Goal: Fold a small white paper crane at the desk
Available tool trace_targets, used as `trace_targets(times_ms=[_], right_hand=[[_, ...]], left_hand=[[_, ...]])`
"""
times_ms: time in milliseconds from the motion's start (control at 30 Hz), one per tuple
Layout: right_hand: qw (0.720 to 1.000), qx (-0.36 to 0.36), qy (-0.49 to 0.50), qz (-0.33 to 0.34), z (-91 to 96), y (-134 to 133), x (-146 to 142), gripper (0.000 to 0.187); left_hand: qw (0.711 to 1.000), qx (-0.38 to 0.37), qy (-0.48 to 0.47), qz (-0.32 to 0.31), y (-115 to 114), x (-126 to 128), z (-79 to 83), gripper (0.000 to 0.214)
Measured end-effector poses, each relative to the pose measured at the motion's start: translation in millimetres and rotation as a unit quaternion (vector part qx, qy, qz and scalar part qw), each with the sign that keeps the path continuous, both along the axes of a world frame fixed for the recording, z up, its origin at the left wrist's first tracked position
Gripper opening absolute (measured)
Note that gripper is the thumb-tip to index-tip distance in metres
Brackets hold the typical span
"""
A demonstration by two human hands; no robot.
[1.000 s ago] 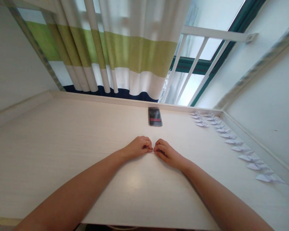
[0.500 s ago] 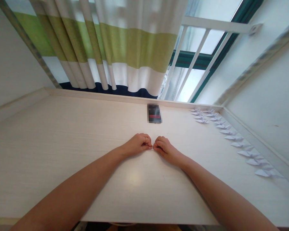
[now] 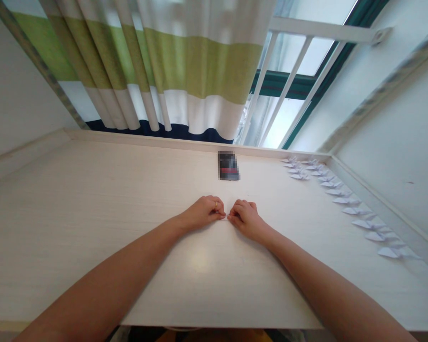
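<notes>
My left hand (image 3: 204,212) and my right hand (image 3: 246,217) rest knuckles-up on the pale wooden table (image 3: 74,213), fingertips almost touching each other. Both have their fingers curled in tight. Between the fingertips a sliver of white paper (image 3: 227,217) shows, too small to make out its shape. A ring sits on a finger of my left hand.
A small dark card or packet (image 3: 228,165) lies just beyond my hands. Several folded white paper cranes (image 3: 342,199) line the table's right edge along the wall. Striped curtains (image 3: 171,71) and a barred window (image 3: 288,95) stand behind the table.
My hands stay together on the table with fingers curled; the right hand has shifted slightly. The view has tilted a little.
</notes>
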State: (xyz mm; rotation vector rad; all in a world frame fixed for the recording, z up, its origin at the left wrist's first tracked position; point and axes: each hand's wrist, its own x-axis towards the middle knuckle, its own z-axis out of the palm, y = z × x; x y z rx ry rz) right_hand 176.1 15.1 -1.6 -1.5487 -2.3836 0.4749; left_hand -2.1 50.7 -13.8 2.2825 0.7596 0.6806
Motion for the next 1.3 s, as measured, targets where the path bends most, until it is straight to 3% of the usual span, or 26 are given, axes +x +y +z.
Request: trace_targets(times_ms=[400,1300], right_hand=[[0.999,-0.042,0.013,-0.014,5.7,5,-1,0.012],[0.994,-0.046,-0.069,-0.072,10.3,-1,-13,0.009]], left_hand=[[0.991,-0.128,-0.021,0.033,0,3,2.7,0.009],[0.992,-0.099,0.017,0.072,-3,6,4.0,0.009]])
